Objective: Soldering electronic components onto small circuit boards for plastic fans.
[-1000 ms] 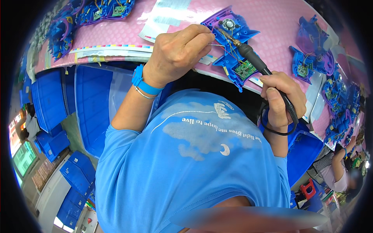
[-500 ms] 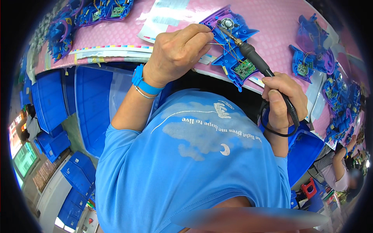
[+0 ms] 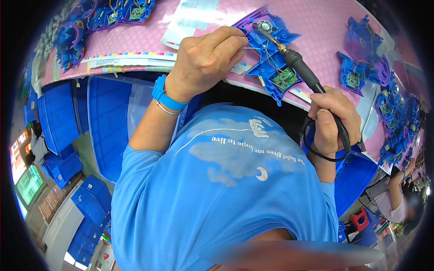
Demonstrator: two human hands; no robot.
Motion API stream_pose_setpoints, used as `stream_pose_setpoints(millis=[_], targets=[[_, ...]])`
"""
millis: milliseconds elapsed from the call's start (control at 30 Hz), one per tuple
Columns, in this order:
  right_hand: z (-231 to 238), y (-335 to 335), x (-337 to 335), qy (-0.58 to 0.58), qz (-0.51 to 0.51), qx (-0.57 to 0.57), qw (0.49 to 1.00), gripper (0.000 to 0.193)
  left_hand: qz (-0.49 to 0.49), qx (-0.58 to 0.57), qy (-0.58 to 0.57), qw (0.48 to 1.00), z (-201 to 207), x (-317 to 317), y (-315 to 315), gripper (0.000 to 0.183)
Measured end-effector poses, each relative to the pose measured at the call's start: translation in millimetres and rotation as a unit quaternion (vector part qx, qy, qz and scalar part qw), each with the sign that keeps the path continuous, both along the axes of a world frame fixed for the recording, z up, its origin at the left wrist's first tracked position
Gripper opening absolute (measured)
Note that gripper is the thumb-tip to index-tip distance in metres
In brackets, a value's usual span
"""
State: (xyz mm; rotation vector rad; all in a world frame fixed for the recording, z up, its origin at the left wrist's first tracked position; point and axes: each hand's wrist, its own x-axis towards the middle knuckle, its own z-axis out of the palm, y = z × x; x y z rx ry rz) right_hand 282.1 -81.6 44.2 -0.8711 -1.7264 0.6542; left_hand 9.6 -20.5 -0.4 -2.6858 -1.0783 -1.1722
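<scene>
A blue plastic shell half (image 3: pixel 266 67) with a purple part lies on the table's near edge. It carries a round speaker (image 3: pixel 265 27), a green circuit board (image 3: pixel 285 79) and thin coloured wires. Fingers pinched, my left hand (image 3: pixel 210 58) is at the shell's left side, and a thin silvery solder wire (image 3: pixel 251 48) sticks out of it over the shell. My right hand (image 3: pixel 335 115) is closed round the black handle of a soldering iron (image 3: pixel 299 65). The iron's tip is beside the speaker's left rim; whether it touches anything is too small to tell.
More blue and purple shells with boards lie at the table's far left (image 3: pixel 122 14) and right (image 3: pixel 355 74). A printed sheet (image 3: pixel 190 20) lies beyond my left hand. Blue bins (image 3: pixel 108 131) stand below the table edge at left. Another person's arm (image 3: pixel 397 185) shows at far right.
The soldering iron's tip has moved slightly away from me, to the left side of the speaker. My right hand has shifted a little to the right; my left hand has barely moved.
</scene>
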Motion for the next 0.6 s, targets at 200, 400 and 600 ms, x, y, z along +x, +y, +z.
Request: stream_pose_setpoints(millis=[200,400,600], targets=[[1.9,-1.6,1.8,0.008,-0.001,0.004,1.000,0.020,-0.001,0.000,0.000,1.000,5.8,1.1,-1.2,0.024],[2.9,-5.6,10.8,0.000,-0.004,0.008,1.000,0.028,-0.042,0.047,-0.015,0.998,22.8,7.3,-3.1,0.029],[2.6,-4.2,12.0,0.005,0.006,0.007,1.000,0.027,-0.031,0.055,0.048,0.997,17.7,13.3,4.3,0.032]])
